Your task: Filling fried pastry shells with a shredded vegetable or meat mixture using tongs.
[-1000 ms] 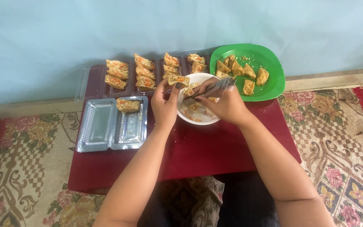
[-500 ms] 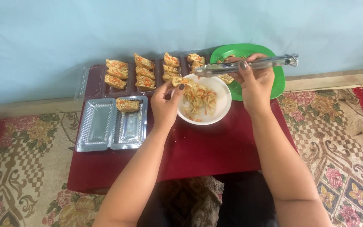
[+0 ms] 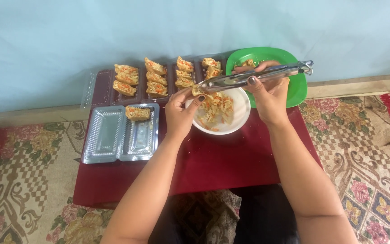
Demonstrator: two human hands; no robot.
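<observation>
Holding: left hand [image 3: 180,113] is pinching a small stuffed pastry piece [image 3: 198,91] over the far rim of the white bowl [image 3: 239,118], near the table's far edge.
Tool: right hand [image 3: 269,97] is closing around metal tongs [image 3: 253,77], tips meeting the piece.
Handling: probably light, soft and crumbly; gripping its outer sides seems safest.
Pose: both forearms are reaching forward, wrists bending inward.

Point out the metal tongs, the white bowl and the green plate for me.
metal tongs [image 3: 258,74], head view, middle of the arms.
white bowl [image 3: 242,115], head view, bare right rim.
green plate [image 3: 296,88], head view, bare right edge.
</observation>
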